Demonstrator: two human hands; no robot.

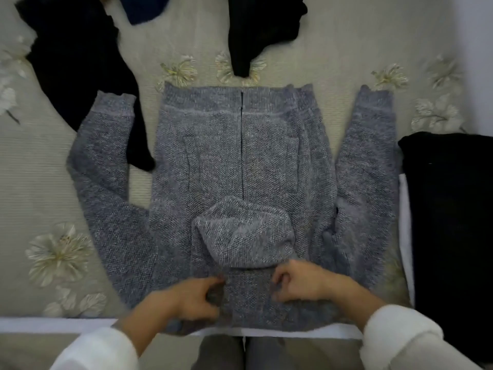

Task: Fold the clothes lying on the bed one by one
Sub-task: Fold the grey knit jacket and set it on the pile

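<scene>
A grey knit zip hoodie (226,161) lies flat and front up on the bed, hem at the far end, both sleeves spread beside the body. Its hood (242,236) is folded down over the chest. My left hand (192,297) and my right hand (298,284) are at the near edge, just below the hood, about a hand's width apart. The fingers of both hands are curled and pinch the grey fabric at the neck area. The view is slightly blurred.
A black garment (80,65) lies at the far left, partly over the left sleeve. Another black garment (256,30) hangs down at the far centre, a dark blue one (144,6) beside it. A folded black stack (450,222) sits at the right. The beige floral bedspread (34,166) covers the bed.
</scene>
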